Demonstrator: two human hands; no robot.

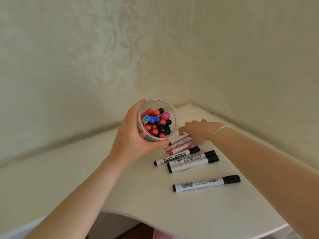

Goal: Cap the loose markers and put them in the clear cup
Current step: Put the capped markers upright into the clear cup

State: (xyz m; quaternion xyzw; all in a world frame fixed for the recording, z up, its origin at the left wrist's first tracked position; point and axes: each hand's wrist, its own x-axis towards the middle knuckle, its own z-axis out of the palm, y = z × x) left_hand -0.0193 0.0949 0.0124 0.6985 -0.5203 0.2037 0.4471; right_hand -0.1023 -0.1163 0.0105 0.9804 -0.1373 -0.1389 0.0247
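My left hand (pixel 131 135) grips the clear cup (pixel 173 116), tilted toward me and lifted off the table; it holds several red, black, blue and pink markers. My right hand (pixel 196 131) reaches over the pile of loose markers, fingers curled on a red-capped marker (pixel 181 139) at the pile's far end. Beside it lie more red markers (pixel 177 148) and three black-capped whiteboard markers (pixel 186 160). One black marker (pixel 206 183) lies apart, nearer to me. All the markers I see on the table wear caps.
The white table (pixel 120 187) fits into a corner of two pale patterned walls (pixel 224 66). Its curved front edge runs along the bottom of the view. A thin bracelet (pixel 219 131) sits on my right wrist.
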